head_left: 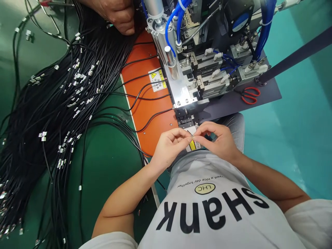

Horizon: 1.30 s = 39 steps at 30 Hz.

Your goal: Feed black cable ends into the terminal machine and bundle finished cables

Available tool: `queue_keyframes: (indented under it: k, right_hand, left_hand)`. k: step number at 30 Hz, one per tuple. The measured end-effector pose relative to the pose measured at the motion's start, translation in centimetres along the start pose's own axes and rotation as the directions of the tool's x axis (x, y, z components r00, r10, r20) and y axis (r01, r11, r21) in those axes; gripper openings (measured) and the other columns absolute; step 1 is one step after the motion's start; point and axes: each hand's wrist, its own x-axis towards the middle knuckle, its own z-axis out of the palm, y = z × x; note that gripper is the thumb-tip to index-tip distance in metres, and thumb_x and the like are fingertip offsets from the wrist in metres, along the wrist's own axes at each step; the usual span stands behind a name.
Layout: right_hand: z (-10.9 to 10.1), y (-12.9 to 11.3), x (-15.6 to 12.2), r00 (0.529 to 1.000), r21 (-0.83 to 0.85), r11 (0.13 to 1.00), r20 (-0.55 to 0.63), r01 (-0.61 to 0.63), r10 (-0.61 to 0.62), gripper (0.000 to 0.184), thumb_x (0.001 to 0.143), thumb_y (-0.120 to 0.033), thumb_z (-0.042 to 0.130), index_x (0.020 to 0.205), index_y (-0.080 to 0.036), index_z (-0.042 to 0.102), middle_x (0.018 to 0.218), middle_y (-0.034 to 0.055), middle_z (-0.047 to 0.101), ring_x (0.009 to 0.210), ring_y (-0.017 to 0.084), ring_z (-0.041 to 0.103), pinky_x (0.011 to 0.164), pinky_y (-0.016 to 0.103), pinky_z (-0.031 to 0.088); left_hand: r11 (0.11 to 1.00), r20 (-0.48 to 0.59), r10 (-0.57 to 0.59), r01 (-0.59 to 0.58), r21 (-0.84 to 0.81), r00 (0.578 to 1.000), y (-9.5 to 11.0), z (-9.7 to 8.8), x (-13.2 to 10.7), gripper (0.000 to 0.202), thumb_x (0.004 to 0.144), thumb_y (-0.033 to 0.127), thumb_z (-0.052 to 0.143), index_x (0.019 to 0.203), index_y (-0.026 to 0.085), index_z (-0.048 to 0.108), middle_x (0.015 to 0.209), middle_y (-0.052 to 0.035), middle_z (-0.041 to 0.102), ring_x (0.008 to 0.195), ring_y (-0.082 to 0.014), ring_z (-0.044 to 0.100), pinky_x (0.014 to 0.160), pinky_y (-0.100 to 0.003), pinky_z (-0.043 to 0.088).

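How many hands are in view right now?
3. The person's left hand and right hand meet, pinched together, just below the machine. Another person's hand rests on the black cables at the top edge. More may be hidden.

Black cables (52, 103) crowd the left of the frame; the machine (197, 69) blocks the upper centre. Bare green counter (109, 162) lies lower left of centre.

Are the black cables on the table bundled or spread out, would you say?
Spread out: the black cables fan loosely over the green table.
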Motion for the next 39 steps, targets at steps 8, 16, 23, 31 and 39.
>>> queue_keyframes:
  k: [8,16,23,31,39]
  right_hand:
    - [0.6,0.8,-0.5,0.972,0.263,0.935,0.068,-0.236,0.227,0.014,0.089,-0.029,0.065,0.080,-0.019,0.063,0.074,-0.0005,0.058,0.067,0.013,0.052,0.064,0.029,0.041]
    - [0.1,1.4,-1.8,0.922,0.392,0.835,0.153,-0.387,0.355,0.017,0.089,-0.032,0.067,0.079,-0.019,0.062,0.070,-0.0022,0.054,0.065,0.012,0.049,0.063,0.027,0.040]
    - [-0.6,3.3,4.0,0.937,0.313,0.895,-0.038,-0.319,0.348,0.021,0.081,-0.036,0.075,0.076,-0.018,0.065,0.070,-0.0007,0.060,0.064,0.012,0.054,0.062,0.026,0.046]
    - [-0.1,6.4,5.9,0.906,0.389,0.833,0.011,-0.394,0.423,0.022,0.079,-0.036,0.077,0.074,-0.018,0.066,0.066,-0.0017,0.061,0.060,0.011,0.053,0.062,0.026,0.044]
    - [-0.1,6.7,6.3,0.900,0.413,0.817,0.018,-0.403,0.435,0.019,0.079,-0.032,0.077,0.075,-0.017,0.067,0.066,-0.0021,0.061,0.061,0.011,0.055,0.064,0.027,0.044]
  left_hand:
    - [0.928,-0.108,0.305,-0.270,0.257,0.946,-1.0,0.9,-0.3,0.012,0.085,0.028,0.071,0.086,0.016,0.069,0.081,-0.0035,0.065,0.069,-0.0113,0.057,0.063,-0.023,0.047]
    - [0.479,0.319,0.613,-0.661,0.578,0.723,-2.3,-0.3,-0.4,0.026,0.091,0.011,0.055,0.113,0.021,0.065,0.094,-0.0061,0.063,0.082,-0.0139,0.061,0.072,-0.026,0.053]
    - [0.437,0.112,0.579,-0.423,0.794,0.807,-0.1,-2.1,2.8,0.015,0.095,0.021,0.055,0.106,0.019,0.065,0.097,-0.0066,0.064,0.092,-0.0166,0.060,0.083,-0.029,0.052]
    - [0.249,0.211,0.629,-0.451,0.857,0.748,-1.8,-3.7,5.3,0.026,0.097,0.017,0.049,0.116,0.019,0.066,0.092,-0.0062,0.058,0.087,-0.0159,0.058,0.075,-0.028,0.052]
    - [0.203,0.270,0.621,-0.484,0.851,0.736,-1.6,-4.1,5.6,0.032,0.093,0.010,0.047,0.117,0.020,0.066,0.091,-0.0062,0.052,0.085,-0.0156,0.056,0.070,-0.026,0.049]
